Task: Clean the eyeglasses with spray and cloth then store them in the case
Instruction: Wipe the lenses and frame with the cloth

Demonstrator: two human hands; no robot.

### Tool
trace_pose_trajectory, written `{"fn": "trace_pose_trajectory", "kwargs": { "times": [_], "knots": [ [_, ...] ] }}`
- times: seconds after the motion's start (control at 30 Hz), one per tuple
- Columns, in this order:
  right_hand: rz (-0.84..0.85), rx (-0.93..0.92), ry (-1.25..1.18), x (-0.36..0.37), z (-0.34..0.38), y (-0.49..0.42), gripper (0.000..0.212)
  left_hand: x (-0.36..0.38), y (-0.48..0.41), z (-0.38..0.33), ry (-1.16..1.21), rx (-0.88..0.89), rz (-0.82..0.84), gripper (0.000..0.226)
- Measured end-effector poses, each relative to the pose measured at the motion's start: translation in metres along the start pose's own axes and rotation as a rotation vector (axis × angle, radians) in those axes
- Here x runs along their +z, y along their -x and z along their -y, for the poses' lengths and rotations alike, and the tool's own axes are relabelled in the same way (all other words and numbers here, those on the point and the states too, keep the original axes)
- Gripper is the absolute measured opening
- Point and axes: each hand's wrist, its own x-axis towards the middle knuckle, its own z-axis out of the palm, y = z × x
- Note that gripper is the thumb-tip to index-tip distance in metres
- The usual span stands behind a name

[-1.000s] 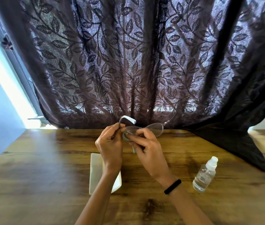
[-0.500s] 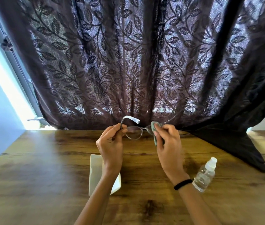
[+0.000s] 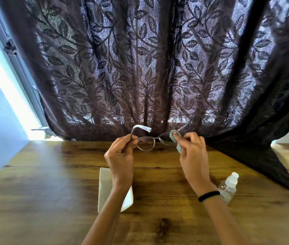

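The eyeglasses are held up off the wooden table, between the two hands and in front of the dark leaf-patterned curtain, probably so the light coming through shows any smears on the lenses. The left hand pinches the frame at its left corner, by the hinge, which steadies the pair without touching the glass; its wrist is bent back and the forearm rises steeply from below. The right hand is closed on the small pale green cloth, folding it over the lens on its side so both faces can be rubbed at once. The temples stand open, pointing away. The white case lies under the left forearm, and the spray bottle lies just beyond the right wrist, both within easy reach for later steps.
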Motion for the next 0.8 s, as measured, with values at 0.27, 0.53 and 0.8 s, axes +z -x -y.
{"fn": "trace_pose_trajectory", "kwargs": {
  "times": [0.27, 0.53, 0.8],
  "knots": [
    [0.123, -0.065, -0.232, 0.007, 0.008, -0.002, 0.04, 0.005, -0.001, 0.002, -0.002, 0.023, -0.01, 0.021],
    [0.069, -0.015, -0.065, 0.001, -0.008, -0.007, 0.046, 0.002, -0.005, 0.005, 0.042, -0.005, 0.0, 0.025],
    [0.082, 0.003, -0.195, 0.0, 0.001, -0.015, 0.036, 0.007, -0.002, 0.004, 0.028, 0.028, 0.031, 0.023]
  ]
}}
